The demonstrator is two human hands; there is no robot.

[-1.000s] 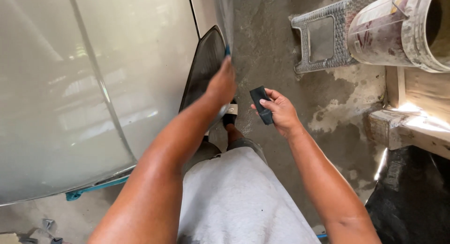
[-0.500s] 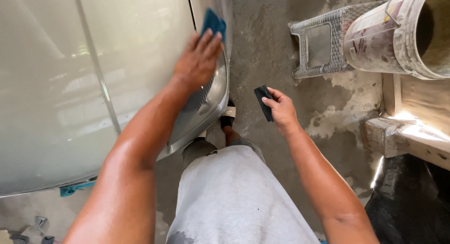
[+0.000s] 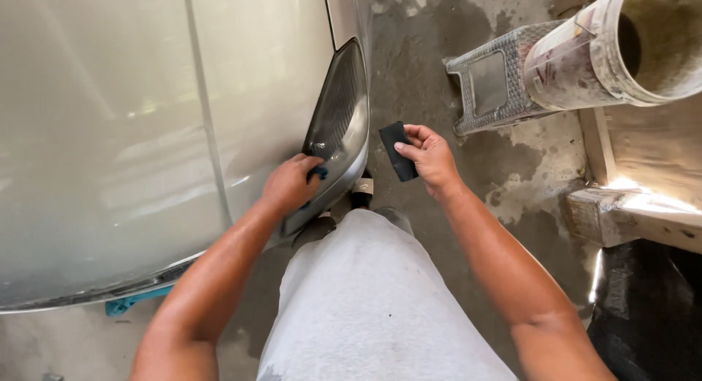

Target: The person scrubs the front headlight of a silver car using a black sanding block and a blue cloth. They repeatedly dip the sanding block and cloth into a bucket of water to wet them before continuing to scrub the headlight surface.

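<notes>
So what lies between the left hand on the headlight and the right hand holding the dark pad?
Head view: only the headlight's outer edge and bare wet concrete floor lie between left hand and right hand.

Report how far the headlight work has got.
Done: nothing clearly finished; the headlight lens looks hazy and dull. In hand: the left hand presses a blue cloth against the lens's lower edge, while the right hand holds a dark pad clear of the car. Left: most of the lens, judging by the haze.
</notes>
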